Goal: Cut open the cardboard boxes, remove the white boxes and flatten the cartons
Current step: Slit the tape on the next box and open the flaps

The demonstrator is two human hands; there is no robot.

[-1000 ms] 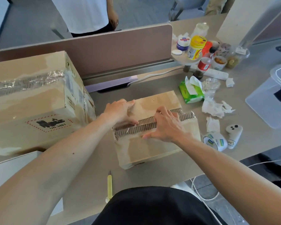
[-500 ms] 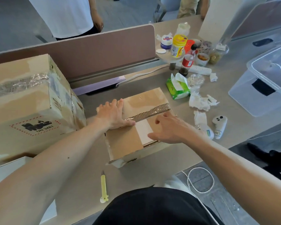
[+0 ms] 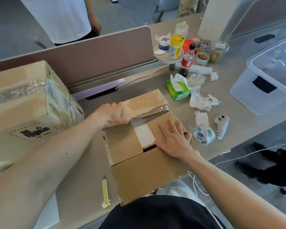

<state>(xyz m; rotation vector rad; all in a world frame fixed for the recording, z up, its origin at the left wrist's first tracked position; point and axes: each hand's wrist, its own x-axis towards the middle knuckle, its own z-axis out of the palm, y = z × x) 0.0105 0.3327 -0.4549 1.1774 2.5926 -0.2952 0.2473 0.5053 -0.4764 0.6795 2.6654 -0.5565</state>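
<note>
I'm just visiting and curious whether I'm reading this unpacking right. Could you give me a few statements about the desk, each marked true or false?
1. The right hand holds the yellow knife. False: the knife lies on the desk beside the small carton, and the right hand lies flat on that carton.
2. A white box shows between the small carton's inner flaps. True.
3. The big carton on the left is flattened. False: it stands whole, with tape across it.
4. A tape roll lies right of the small carton. True.
</note>
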